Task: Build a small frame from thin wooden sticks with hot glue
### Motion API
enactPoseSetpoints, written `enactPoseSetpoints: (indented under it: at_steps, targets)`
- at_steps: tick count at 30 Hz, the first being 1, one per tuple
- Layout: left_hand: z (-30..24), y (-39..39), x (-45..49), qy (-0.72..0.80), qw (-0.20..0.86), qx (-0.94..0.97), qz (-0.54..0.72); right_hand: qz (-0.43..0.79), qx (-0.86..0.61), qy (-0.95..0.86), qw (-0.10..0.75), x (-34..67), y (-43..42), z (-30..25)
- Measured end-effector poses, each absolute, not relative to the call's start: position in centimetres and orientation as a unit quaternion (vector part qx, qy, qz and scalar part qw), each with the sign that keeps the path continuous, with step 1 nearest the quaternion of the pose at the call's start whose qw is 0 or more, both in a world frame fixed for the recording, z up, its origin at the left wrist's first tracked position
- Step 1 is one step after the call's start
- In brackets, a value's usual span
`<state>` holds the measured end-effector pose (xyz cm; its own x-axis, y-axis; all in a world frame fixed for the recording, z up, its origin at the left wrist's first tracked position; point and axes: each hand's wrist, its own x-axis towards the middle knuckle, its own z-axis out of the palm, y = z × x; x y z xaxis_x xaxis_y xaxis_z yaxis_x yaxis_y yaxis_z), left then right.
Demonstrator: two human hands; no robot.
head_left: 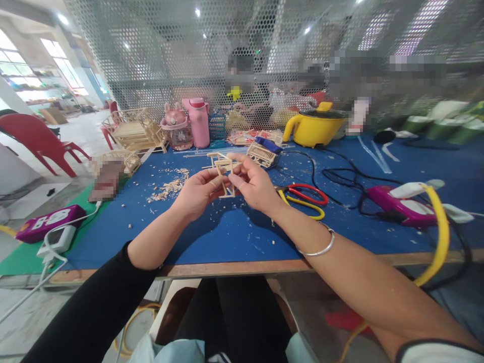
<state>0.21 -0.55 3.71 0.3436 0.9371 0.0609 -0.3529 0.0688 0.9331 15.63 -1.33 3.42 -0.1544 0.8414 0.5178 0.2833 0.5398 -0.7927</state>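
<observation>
Between my two hands, above the blue table mat, a small frame of thin wooden sticks (232,190) is held up. My left hand (198,194) pinches its left side with thumb and fingers. On the other side, my right hand (255,184) grips the sticks near the top and right. The fingertips hide parts of the frame. Just behind my right hand lies a small stick-built piece (262,155), with a dark blue object (269,143) on top. Scissors with red and yellow handles (308,195) lie beside my right forearm.
Wood scraps (172,186) are strewn left of my hands. At the back stand a pink flask (198,123), a bottle (177,132), a yellow pot (319,128) and a larger stick model (136,130). Black cords and a purple power strip (401,204) lie to the right.
</observation>
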Motion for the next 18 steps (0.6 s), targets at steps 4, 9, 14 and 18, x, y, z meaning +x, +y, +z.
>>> enactPoseSetpoints:
  at_steps: [4, 9, 14, 18]
  targets:
    - [3.63, -0.28, 0.33, 0.31, 0.635, 0.493, 0.507, 0.271, -0.39, -0.712, 0.517, 15.61, -1.25, 3.36]
    - [3.75, -0.45, 0.34, 0.31, 0.631, 0.497, 0.508, 0.27, -0.399, -0.709, 0.515, 15.63, -1.2, 3.41]
    - [3.53, -0.42, 0.21, 0.3, 0.633, 0.517, 0.492, 0.27, -0.398, -0.715, 0.508, 15.63, -1.21, 3.38]
    - [3.19, -0.21, 0.06, 0.3, 0.619, 0.534, 0.492, 0.262, -0.402, -0.718, 0.505, 15.7, -1.28, 3.47]
